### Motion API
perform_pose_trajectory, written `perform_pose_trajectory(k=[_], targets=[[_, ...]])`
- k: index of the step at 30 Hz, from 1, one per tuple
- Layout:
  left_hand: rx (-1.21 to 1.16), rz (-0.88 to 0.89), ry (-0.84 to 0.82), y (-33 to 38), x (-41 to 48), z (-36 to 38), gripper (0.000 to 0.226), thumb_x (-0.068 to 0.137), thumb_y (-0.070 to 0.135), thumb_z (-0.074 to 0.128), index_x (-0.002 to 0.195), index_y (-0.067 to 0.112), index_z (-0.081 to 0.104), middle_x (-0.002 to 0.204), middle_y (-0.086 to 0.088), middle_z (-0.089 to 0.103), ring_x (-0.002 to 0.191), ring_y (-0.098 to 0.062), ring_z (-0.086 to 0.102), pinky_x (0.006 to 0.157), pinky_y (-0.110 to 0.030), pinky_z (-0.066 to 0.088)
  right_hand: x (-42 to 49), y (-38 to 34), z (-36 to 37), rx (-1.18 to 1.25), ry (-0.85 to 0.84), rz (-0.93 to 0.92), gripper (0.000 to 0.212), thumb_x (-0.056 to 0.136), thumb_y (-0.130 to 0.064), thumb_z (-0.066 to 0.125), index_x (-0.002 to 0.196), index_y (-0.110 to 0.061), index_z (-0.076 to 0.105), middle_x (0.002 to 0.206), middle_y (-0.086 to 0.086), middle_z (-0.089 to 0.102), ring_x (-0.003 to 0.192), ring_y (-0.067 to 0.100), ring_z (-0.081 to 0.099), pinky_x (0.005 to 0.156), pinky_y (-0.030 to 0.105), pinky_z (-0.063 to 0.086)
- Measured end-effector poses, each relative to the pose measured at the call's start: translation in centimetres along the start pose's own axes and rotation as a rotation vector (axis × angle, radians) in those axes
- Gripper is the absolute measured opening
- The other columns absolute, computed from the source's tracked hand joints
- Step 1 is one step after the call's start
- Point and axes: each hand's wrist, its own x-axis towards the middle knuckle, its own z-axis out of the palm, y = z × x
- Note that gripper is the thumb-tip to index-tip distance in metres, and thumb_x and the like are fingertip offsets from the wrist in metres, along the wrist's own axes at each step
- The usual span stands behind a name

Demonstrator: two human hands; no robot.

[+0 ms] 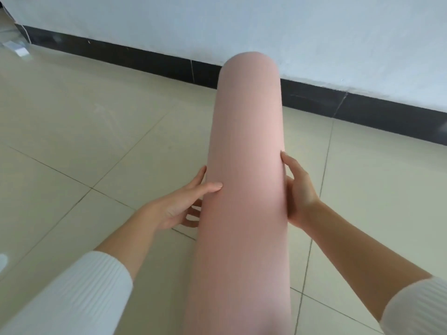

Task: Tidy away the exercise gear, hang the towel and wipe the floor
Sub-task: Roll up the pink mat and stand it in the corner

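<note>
Mat point(246, 146) clasped mid-length between left hand point(180, 205) and right hand point(301, 192), long axis pointing toward wall point(338, 32).

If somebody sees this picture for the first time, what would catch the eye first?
The long pink rolled foam mat fills the middle of the picture, from the bottom edge up towards the white wall. The left hand and right hand hold its two sides, above the beige tiled floor.
</note>
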Motion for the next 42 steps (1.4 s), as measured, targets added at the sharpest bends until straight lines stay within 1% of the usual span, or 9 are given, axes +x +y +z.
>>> perform_pose_trajectory(k=[7,14,18,20,23,27,31,36,42], targets=[[-0.085,0.384,-0.121,7.5,-1.2,10.4,0.067,0.068,0.046,0.063,0.128,0.062,0.038,0.115,0.010,0.064,0.089,-0.015,0.062,0.079,-0.032,0.051,-11.0,-9.1,-8.5,-0.092,0.016,-0.341,0.053,0.071,-0.058,0.062,0.117,-0.033,0.065,0.095,0.000,0.064,0.082,0.023,0.061,0.067,0.032,0.048],[-0.038,0.601,-0.206,17.3,-3.8,19.1,0.102,0.058,0.021,0.067,0.137,0.065,0.019,0.126,0.015,0.061,0.102,-0.018,0.063,0.083,-0.032,0.048,-21.4,-15.2,-15.6,-0.065,0.050,-0.537,0.022,0.079,-0.026,0.045,0.090,-0.029,0.064,0.073,-0.007,0.056,0.072,0.019,0.048,0.061,0.030,0.043],[-0.115,0.438,-0.168,20.8,-5.9,23.1,0.121,0.053,-0.001,0.056,0.148,0.049,0.000,0.100,0.013,0.065,0.083,-0.014,0.061,0.071,-0.025,0.048,-25.6,-17.3,-18.3,-0.055,0.101,-0.529,0.048,0.068,-0.006,0.041,0.102,-0.031,0.064,0.075,-0.007,0.059,0.082,0.020,0.051,0.075,0.038,0.050],[-0.264,0.285,-0.125,22.2,-7.8,24.4,0.097,0.051,0.007,0.048,0.144,0.029,0.031,0.089,0.013,0.053,0.066,-0.016,0.049,0.063,-0.029,0.037,-27.7,-17.7,-19.2,-0.105,0.128,-0.473,0.064,0.067,0.003,0.040,0.111,-0.038,0.063,0.096,-0.007,0.069,0.099,0.021,0.057,0.090,0.051,0.050],[-0.377,0.081,-0.075,24.2,-11.3,26.2,0.013,0.056,0.019,0.041,0.068,0.021,0.043,0.073,0.002,0.041,0.065,-0.020,0.032,0.066,-0.038,0.022,-31.0,-17.9,-19.8,-0.072,0.143,-0.341,0.069,0.068,0.004,0.040,0.110,-0.044,0.065,0.114,-0.011,0.068,0.118,0.020,0.054,0.097,0.059,0.043],[-0.445,-0.086,-0.070,25.5,-15.0,28.5,0.013,0.062,0.017,0.037,0.051,0.020,0.032,0.068,-0.004,0.046,0.073,-0.025,0.040,0.092,-0.054,0.027,-35.3,-19.8,-20.0,0.056,0.210,-0.202,0.039,0.072,-0.030,0.045,0.100,-0.034,0.071,0.121,-0.010,0.063,0.122,0.023,0.048,0.096,0.067,0.038],[-0.260,-0.093,0.072,26.9,-17.8,30.9,0.032,0.089,0.004,0.036,0.083,0.018,0.064,0.096,-0.007,0.066,0.098,-0.031,0.058,0.100,-0.067,0.035,-39.2,-23.3,-20.6,-0.008,0.271,-0.185,0.030,0.088,-0.040,0.042,0.096,-0.036,0.071,0.113,-0.007,0.068,0.109,0.021,0.057,0.092,0.057,0.046],[-0.182,-0.078,0.348,31.5,-22.0,34.2,0.028,0.092,0.003,0.046,0.094,0.024,0.064,0.099,-0.001,0.066,0.092,-0.018,0.059,0.063,-0.032,0.050,-43.5,-27.9,-21.1,-0.084,0.273,-0.259,0.037,0.095,-0.022,0.043,0.072,-0.031,0.071,0.076,-0.007,0.070,0.084,0.021,0.060,0.069,0.038,0.047],[-0.223,-0.128,0.262,36.5,-27.4,35.8,0.026,0.089,0.034,0.044,0.099,0.024,0.066,0.102,0.002,0.071,0.096,-0.019,0.065,0.073,-0.043,0.055,-48.5,-33.1,-20.3,-0.236,0.105,-0.262,0.031,0.091,-0.044,0.048,0.101,-0.026,0.072,0.103,-0.002,0.072,0.098,0.021,0.067,0.092,0.040,0.050]])
